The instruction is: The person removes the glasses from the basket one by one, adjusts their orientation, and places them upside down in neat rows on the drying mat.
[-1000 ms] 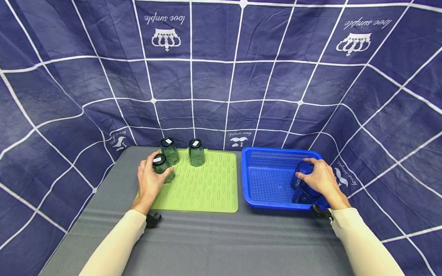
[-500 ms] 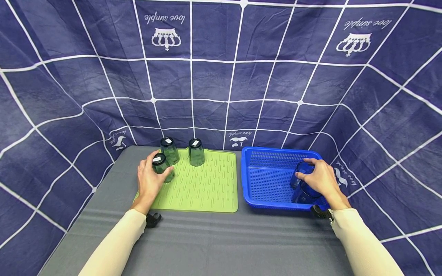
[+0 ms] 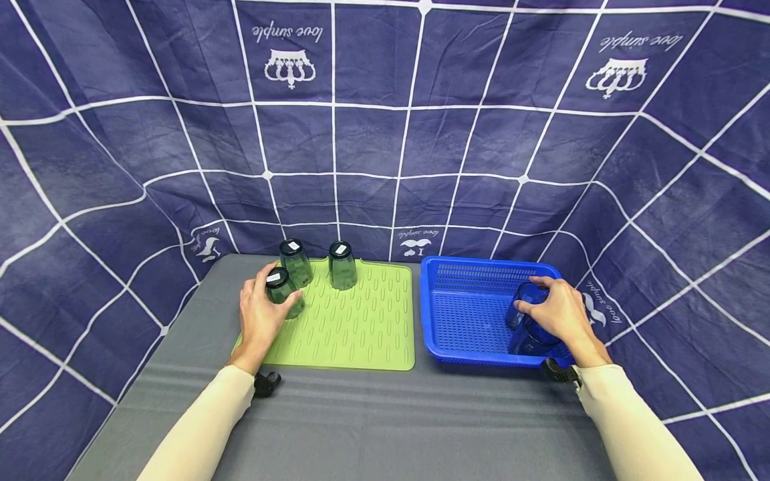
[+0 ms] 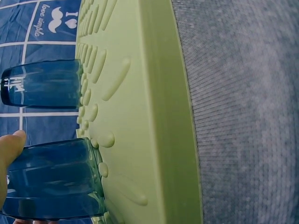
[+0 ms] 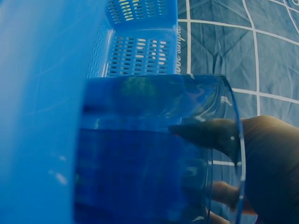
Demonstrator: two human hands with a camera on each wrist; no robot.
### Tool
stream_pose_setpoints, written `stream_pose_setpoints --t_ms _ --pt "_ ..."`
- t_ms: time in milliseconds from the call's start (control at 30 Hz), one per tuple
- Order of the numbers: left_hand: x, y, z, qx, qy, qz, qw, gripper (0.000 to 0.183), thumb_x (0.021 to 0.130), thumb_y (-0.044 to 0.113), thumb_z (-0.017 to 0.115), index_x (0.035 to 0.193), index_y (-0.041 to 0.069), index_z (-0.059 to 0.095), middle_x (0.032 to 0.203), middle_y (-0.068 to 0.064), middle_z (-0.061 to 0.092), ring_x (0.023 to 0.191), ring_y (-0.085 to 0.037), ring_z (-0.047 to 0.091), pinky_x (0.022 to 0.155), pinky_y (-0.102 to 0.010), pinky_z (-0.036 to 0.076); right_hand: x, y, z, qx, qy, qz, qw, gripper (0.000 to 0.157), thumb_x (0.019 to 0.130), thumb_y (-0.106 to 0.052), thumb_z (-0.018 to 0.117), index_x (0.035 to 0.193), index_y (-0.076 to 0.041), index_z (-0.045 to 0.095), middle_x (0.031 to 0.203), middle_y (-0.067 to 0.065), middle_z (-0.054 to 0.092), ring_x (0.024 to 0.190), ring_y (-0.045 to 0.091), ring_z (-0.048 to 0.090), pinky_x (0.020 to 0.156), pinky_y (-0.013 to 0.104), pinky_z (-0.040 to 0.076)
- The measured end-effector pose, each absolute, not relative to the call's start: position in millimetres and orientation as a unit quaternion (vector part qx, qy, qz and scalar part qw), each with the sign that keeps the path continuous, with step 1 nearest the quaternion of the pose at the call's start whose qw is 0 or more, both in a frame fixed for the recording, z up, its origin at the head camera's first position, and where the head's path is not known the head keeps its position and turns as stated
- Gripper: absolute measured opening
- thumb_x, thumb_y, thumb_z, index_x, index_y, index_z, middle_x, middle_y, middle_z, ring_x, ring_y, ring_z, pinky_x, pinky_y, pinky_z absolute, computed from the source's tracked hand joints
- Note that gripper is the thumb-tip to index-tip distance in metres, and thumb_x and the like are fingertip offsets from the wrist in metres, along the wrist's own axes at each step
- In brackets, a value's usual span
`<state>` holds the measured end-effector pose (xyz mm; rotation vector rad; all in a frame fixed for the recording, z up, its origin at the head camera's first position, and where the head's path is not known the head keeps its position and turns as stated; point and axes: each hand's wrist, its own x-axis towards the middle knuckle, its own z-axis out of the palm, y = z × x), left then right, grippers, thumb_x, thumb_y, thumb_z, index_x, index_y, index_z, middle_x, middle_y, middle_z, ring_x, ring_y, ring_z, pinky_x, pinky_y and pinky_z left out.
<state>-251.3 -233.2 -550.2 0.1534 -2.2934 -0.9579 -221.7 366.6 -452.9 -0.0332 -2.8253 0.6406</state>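
Note:
My left hand (image 3: 260, 317) grips an upside-down green drinking glass (image 3: 277, 278) at the left of a green drying mat (image 3: 361, 334). In the left wrist view, this glass (image 4: 51, 182) has its rim at the mat's raised ribs. Two more green glasses stand upside down behind, a left one (image 3: 295, 264) and a right one (image 3: 343, 267). Over the right end of a blue basket (image 3: 428, 321), my right hand (image 3: 559, 307) holds the rim of an upright glass (image 3: 515, 316). A second upright glass (image 3: 532, 344) stands nearer in the basket; in the right wrist view, a glass partly covers the fingers.
A grey cloth (image 3: 373, 421) covers the table. Behind and at both sides hangs a blue curtain (image 3: 373, 140) with white grid lines, close to the mat's back edge and the basket. A narrow strip of cloth lies between mat and basket.

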Motion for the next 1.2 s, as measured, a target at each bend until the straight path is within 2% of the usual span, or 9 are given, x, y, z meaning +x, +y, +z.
stream_pose_setpoints --t_ms 867,1200 --pt "-251.8 -232.9 -551.7 0.068 -0.877 -0.365 0.305 0.088 0.084 0.026 0.106 0.162 0.02 0.063 0.138 -0.036 0.066 0.13 -0.061 0.06 0.116 -0.074 0.048 -220.3 363.5 -451.7 -0.022 -0.967 0.221 0.122 0.076 0.091 -0.04 0.099 0.15 -0.001 0.073 0.153 0.042 0.066 0.137 0.07 0.063 0.104 0.079 0.054" --pt "-251.4 -232.5 -551.0 0.067 -0.877 -0.363 0.309 0.089 0.083 0.025 0.106 0.161 0.019 0.064 0.137 -0.037 0.066 0.127 -0.062 0.06 0.114 -0.075 0.048 -223.1 363.7 -450.3 0.001 -0.963 0.222 0.153 0.075 0.089 -0.038 0.099 0.146 0.002 0.074 0.146 0.041 0.072 0.134 0.068 0.066 0.105 0.078 0.053"
